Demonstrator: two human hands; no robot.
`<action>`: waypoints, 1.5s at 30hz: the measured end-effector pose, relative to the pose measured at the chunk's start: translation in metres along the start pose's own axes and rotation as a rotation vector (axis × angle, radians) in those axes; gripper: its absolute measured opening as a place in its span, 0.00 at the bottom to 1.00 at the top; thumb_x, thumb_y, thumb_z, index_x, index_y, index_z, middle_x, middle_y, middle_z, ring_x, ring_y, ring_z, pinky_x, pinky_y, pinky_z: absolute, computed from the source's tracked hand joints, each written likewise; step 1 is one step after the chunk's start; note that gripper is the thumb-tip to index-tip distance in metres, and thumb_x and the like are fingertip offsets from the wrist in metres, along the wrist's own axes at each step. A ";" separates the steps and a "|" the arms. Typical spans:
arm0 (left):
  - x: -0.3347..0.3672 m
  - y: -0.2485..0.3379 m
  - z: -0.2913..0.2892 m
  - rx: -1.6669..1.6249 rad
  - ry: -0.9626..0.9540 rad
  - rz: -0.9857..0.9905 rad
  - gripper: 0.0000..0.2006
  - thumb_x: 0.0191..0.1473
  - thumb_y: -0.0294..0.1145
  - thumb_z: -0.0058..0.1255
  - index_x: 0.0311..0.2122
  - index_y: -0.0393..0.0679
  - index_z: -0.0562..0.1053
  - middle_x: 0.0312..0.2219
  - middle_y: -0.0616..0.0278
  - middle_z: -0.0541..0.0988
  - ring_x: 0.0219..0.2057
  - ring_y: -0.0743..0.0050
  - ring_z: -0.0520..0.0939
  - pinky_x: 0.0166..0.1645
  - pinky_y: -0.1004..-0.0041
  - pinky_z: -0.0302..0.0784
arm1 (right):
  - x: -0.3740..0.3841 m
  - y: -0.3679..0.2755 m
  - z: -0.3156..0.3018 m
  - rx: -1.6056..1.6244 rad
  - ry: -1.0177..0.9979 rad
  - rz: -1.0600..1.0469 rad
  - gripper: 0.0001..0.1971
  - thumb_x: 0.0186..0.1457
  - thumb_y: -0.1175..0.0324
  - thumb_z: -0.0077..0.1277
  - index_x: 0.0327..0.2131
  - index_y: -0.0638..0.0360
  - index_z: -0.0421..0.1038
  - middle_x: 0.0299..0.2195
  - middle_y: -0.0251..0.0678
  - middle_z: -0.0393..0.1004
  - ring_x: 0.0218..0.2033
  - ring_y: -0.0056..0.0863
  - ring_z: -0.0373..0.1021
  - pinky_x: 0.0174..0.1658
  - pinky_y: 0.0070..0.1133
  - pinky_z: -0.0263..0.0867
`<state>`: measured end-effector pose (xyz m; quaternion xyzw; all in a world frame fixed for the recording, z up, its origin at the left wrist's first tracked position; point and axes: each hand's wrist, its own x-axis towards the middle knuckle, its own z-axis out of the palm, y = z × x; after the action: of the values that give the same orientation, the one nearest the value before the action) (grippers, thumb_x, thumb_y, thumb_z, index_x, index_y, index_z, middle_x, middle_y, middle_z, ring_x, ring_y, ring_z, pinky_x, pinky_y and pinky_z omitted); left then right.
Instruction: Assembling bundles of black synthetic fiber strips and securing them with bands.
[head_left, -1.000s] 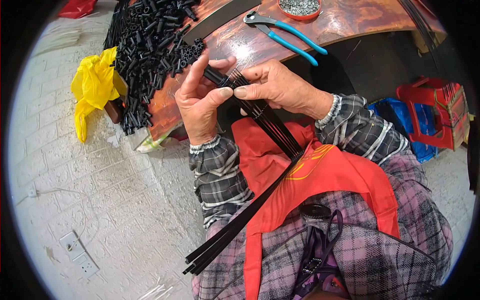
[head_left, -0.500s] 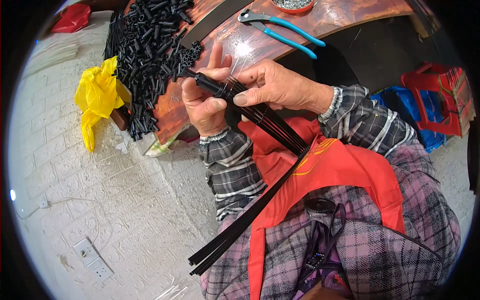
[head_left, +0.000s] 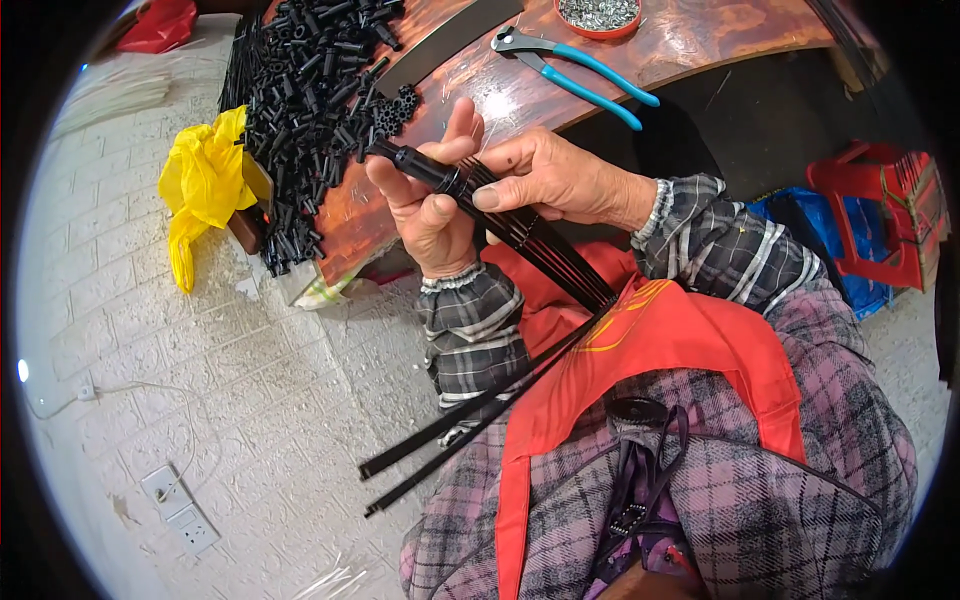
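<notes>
An umbrella frame (head_left: 553, 252) with thin black ribs slants across my lap, its ribs bunched at a ring and fanning into two strands toward the lower left. At its upper end is a black plastic tube (head_left: 418, 166). My left hand (head_left: 432, 228) holds this tube between thumb and fingers, with some fingers raised behind it. Beside the tube's base, my right hand (head_left: 575, 182) pinches the ribs between thumb and forefinger. The right fingertips behind the ribs are partly hidden. A red apron (head_left: 690, 335) lies under the frame.
Black plastic tubes (head_left: 300, 120) are heaped on the brown table (head_left: 465, 65). Blue-handled pliers (head_left: 580, 75) and a red dish of small metal pieces (head_left: 598, 20) lie farther right. A yellow bag (head_left: 205, 175) hangs at the table's left; a red stool (head_left: 880, 225) stands at right.
The loose rib ends have swung up and left, splitting into two separate strands. Both hands keep their grip near the tube; the view has shifted slightly.
</notes>
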<state>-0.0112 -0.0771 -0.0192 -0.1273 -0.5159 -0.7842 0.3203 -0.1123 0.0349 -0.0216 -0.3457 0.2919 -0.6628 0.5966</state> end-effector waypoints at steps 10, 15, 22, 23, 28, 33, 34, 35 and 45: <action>-0.025 0.067 0.040 0.328 0.389 0.103 0.29 0.47 0.44 0.44 0.50 0.36 0.55 0.39 0.48 0.69 0.42 0.51 0.70 0.48 0.56 0.63 | 0.002 -0.002 0.001 0.096 0.091 -0.130 0.13 0.48 0.68 0.49 0.38 0.63 0.68 0.23 0.25 0.68 0.22 0.13 0.66 0.23 0.10 0.61; -0.014 0.054 0.110 0.399 -0.204 -0.012 0.34 0.42 0.49 0.50 0.50 0.39 0.57 0.26 0.48 0.74 0.32 0.44 0.75 0.47 0.47 0.59 | -0.002 -0.003 -0.010 -0.065 0.155 -0.163 0.12 0.48 0.68 0.49 0.36 0.63 0.68 0.22 0.24 0.68 0.23 0.12 0.65 0.24 0.10 0.62; 0.001 0.036 0.093 0.872 0.757 -0.019 0.10 0.42 0.19 0.50 0.34 0.30 0.70 0.27 0.64 0.73 0.28 0.83 0.72 0.35 0.82 0.68 | 0.010 -0.014 0.010 -0.143 0.171 -0.278 0.14 0.48 0.70 0.48 0.40 0.65 0.66 0.24 0.25 0.69 0.23 0.08 0.62 0.26 0.09 0.59; 0.005 0.034 0.090 0.843 0.769 0.008 0.10 0.42 0.20 0.51 0.34 0.30 0.70 0.27 0.65 0.73 0.28 0.83 0.72 0.35 0.82 0.68 | 0.013 -0.014 0.012 -0.187 0.174 -0.366 0.16 0.48 0.71 0.48 0.41 0.66 0.66 0.24 0.25 0.69 0.24 0.08 0.61 0.26 0.09 0.59; 0.011 0.032 0.090 0.891 0.736 0.032 0.07 0.44 0.22 0.50 0.31 0.32 0.71 0.27 0.66 0.73 0.26 0.84 0.71 0.34 0.83 0.67 | 0.013 -0.010 0.022 -0.382 0.210 -0.465 0.17 0.47 0.72 0.49 0.43 0.64 0.64 0.23 0.22 0.67 0.23 0.07 0.58 0.25 0.09 0.57; 0.008 0.034 0.084 0.762 0.753 0.036 0.07 0.44 0.21 0.50 0.31 0.33 0.71 0.28 0.65 0.73 0.27 0.82 0.72 0.34 0.82 0.68 | 0.010 -0.010 0.031 -0.434 0.225 -0.527 0.17 0.46 0.72 0.51 0.41 0.65 0.65 0.21 0.21 0.66 0.22 0.07 0.58 0.24 0.09 0.56; 0.007 0.035 0.084 0.766 0.758 0.035 0.07 0.44 0.21 0.50 0.31 0.33 0.71 0.28 0.65 0.73 0.27 0.82 0.72 0.34 0.82 0.68 | 0.008 -0.012 0.033 -0.411 0.225 -0.507 0.16 0.45 0.71 0.52 0.39 0.66 0.66 0.19 0.22 0.66 0.21 0.07 0.58 0.23 0.09 0.56; 0.005 0.036 0.085 0.664 0.754 0.053 0.07 0.44 0.21 0.50 0.32 0.33 0.70 0.28 0.64 0.73 0.28 0.81 0.73 0.34 0.81 0.69 | 0.006 -0.013 0.034 -0.408 0.223 -0.504 0.16 0.45 0.71 0.52 0.39 0.66 0.66 0.19 0.22 0.66 0.21 0.07 0.58 0.23 0.09 0.56; 0.001 0.036 0.075 0.307 0.708 -0.082 0.08 0.47 0.24 0.47 0.35 0.35 0.67 0.28 0.61 0.73 0.29 0.72 0.74 0.36 0.77 0.70 | 0.004 -0.020 0.019 -0.486 0.279 -0.394 0.16 0.38 0.63 0.58 0.11 0.60 0.64 0.10 0.23 0.60 0.13 0.09 0.55 0.16 0.09 0.50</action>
<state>0.0010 -0.0196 0.0398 0.2215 -0.4896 -0.7053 0.4624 -0.1088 0.0338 0.0059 -0.4336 0.4475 -0.7173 0.3118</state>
